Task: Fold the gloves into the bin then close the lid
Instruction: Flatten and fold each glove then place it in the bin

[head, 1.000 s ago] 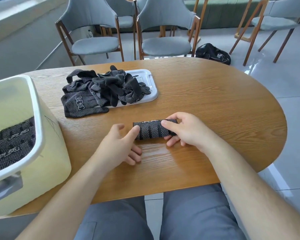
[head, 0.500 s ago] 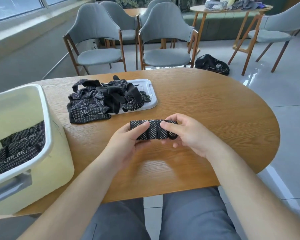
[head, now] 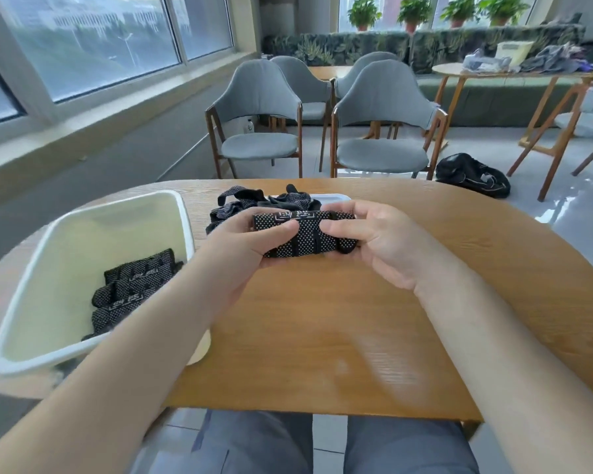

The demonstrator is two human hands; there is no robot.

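A folded pair of black dotted gloves (head: pixel 302 236) is held up above the wooden table (head: pixel 322 319). My left hand (head: pixel 243 244) grips its left end and my right hand (head: pixel 374 241) grips its right end. The pale open bin (head: pixel 182 213) stands at the left with several folded glove bundles (head: pixel 134 289) inside. Behind my hands lies a pile of loose black gloves (head: pixel 247 206) on the white lid (head: pixel 336 198), mostly hidden by the bundle and my hands.
Grey chairs (head: pixel 380 131) stand beyond the table's far edge. A black bag (head: pixel 469 176) lies on the floor at the right. A second round table (head: pixel 514 73) with clutter stands at the back right. My knees show under the near edge.
Both hands have lifted the folded gloves off the table and raised them. The view has tilted upward, so the bin now appears closer to the hands.
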